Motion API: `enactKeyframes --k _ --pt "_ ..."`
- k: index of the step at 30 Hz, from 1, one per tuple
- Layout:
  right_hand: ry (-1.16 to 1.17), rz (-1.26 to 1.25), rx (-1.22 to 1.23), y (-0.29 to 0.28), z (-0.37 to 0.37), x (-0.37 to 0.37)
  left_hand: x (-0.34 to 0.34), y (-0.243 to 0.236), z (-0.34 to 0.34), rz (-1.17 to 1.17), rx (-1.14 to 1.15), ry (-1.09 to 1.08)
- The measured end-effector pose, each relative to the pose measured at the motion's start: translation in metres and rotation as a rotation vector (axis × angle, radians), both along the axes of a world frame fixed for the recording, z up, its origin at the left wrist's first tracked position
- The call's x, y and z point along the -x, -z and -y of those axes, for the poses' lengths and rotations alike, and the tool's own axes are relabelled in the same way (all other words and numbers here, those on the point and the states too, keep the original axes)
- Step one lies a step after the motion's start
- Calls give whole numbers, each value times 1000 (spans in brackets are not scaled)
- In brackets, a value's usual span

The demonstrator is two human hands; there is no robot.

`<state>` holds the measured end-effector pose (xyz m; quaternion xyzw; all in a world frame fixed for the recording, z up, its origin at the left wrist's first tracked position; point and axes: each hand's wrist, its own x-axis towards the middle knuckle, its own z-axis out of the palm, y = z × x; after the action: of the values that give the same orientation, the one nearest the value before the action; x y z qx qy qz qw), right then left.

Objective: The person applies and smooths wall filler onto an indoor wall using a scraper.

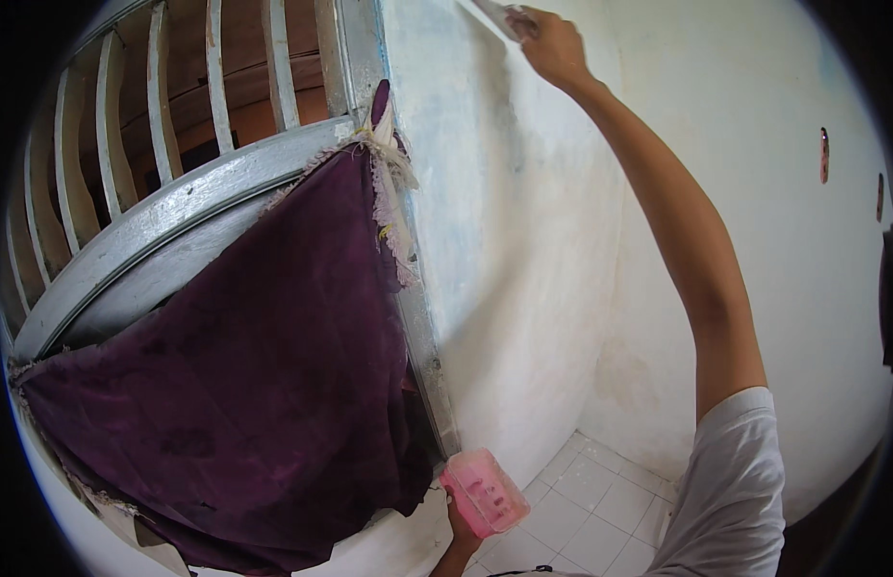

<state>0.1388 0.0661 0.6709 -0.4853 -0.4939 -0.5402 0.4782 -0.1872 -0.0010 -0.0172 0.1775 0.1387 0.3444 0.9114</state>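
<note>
My right hand (557, 48) is raised high, its fingers closed round a putty knife (509, 19). The tool lies close to the white wall (562, 192) near the top edge of the view; part of it runs out of view. Low in front of me, my left hand (461, 529) grips a pink plastic container (485, 492) from its left side. Pale smears mark the container's rim and inside. Patchy white and bluish coating covers the wall beside the grey frame (427, 356).
Dark purple cloth (273, 365) hangs at the left, tied at a corner to the window frame. Above it are grey wooden bars (163, 96) and a curved rail (196, 188). White floor tiles (591, 510) meet the wall corner below. A dark object (892, 298) is at the right rim.
</note>
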Motion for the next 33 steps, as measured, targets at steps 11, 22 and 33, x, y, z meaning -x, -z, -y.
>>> enactKeyframes --k 11,22,33 --pt "-136 345 393 282 16 92 -3 -5 4 -1 -16 20" --pt "-71 -495 136 1 -17 -23 3 14 1 -8 -39 -90" --pt "-227 331 26 149 -12 24 -2 4 -9 -24 -37 -78"
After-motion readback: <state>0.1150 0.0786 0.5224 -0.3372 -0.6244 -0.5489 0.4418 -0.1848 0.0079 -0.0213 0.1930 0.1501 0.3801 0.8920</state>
